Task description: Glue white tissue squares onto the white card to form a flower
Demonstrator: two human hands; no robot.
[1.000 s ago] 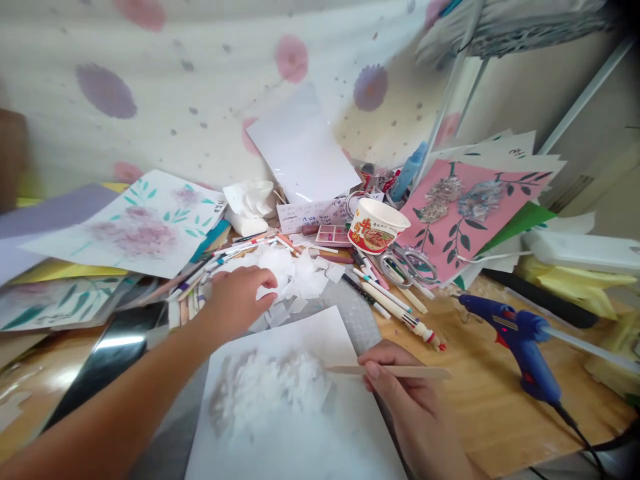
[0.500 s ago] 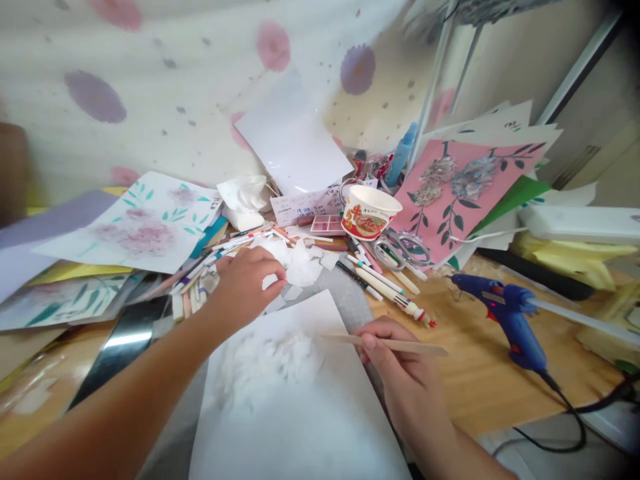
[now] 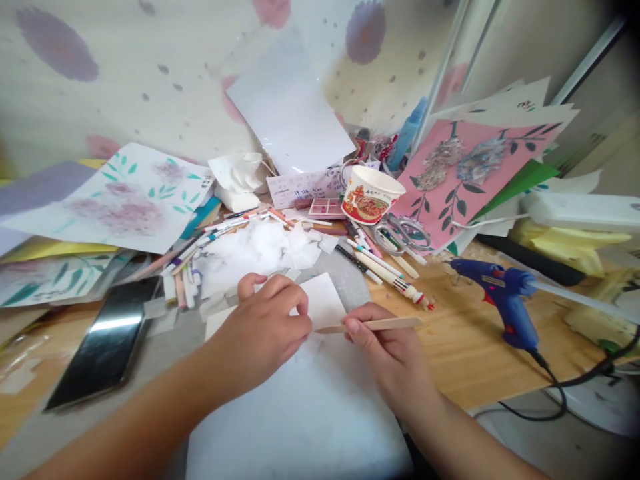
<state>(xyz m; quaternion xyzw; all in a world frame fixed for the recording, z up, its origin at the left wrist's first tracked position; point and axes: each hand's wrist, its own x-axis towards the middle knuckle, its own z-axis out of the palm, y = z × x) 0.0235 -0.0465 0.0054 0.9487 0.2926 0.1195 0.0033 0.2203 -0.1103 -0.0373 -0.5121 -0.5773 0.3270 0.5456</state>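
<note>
A white sheet of paper (image 3: 320,413) lies in front of me on the wooden table (image 3: 465,353). My left hand (image 3: 265,333) rests on its upper part with fingers curled and pressed together; what they pinch is hidden. The tissue flower on the sheet is covered by that hand. My right hand (image 3: 390,353) grips a thin wooden stick (image 3: 373,325), whose tip points left and meets my left fingertips. A heap of white tissue scraps (image 3: 260,250) lies just beyond the sheet.
A blue glue gun (image 3: 500,300) with a black cord lies right. A paper cup (image 3: 370,195), scissors (image 3: 400,233) and several pens (image 3: 385,270) crowd the back. A phone (image 3: 107,337) lies left. Flower pictures (image 3: 120,207) and a pink card (image 3: 465,180) lean behind.
My left hand has come back from the tissue scraps onto the white sheet, covering the tissue flower. The stick's tip now meets the left fingertips. The view tilted downward.
</note>
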